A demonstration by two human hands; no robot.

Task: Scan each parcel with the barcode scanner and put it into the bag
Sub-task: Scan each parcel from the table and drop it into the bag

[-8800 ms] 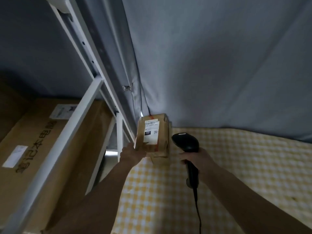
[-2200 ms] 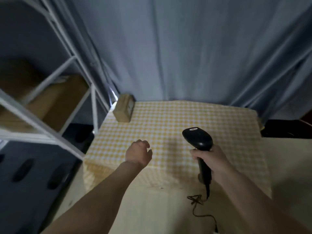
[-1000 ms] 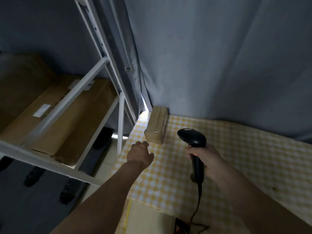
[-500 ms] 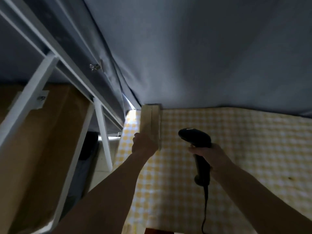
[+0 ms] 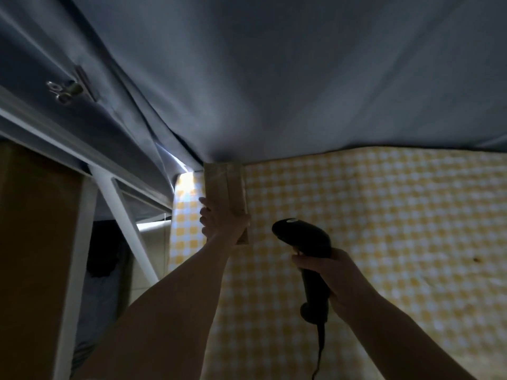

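Since half a second ago, the view has been brought nearer and the grip of the left hand [image 5: 223, 224] on the cardboard parcel [image 5: 225, 187] has been tightened; the scanner is held much where it was.

Listed left to right:
- Large brown carton [image 5: 38, 242], one, seen at the left edge behind a white shelf frame [image 5: 109, 193], one.
- Binder clip [image 5: 68, 87], one, fastened on the grey curtain [image 5: 274, 78], one.
- Cardboard parcel, one, stood at the back left corner of the yellow checked tablecloth [image 5: 384, 229], against the curtain. Its near end is clasped by the left hand, fingers curled over the left face, thumb on the right.
- Barcode scanner [image 5: 304, 239], one, black and corded, gripped by the handle in the right hand [image 5: 337, 278], head pointed toward the parcel, apart from it.
- Bag: none in view.

Step judged in hand: the parcel is being picked up for scanning. No label can be seen on the faces shown, so a turn of the parcel is likely called for, until a barcode faces the scanner head. Bagging is not yet done.
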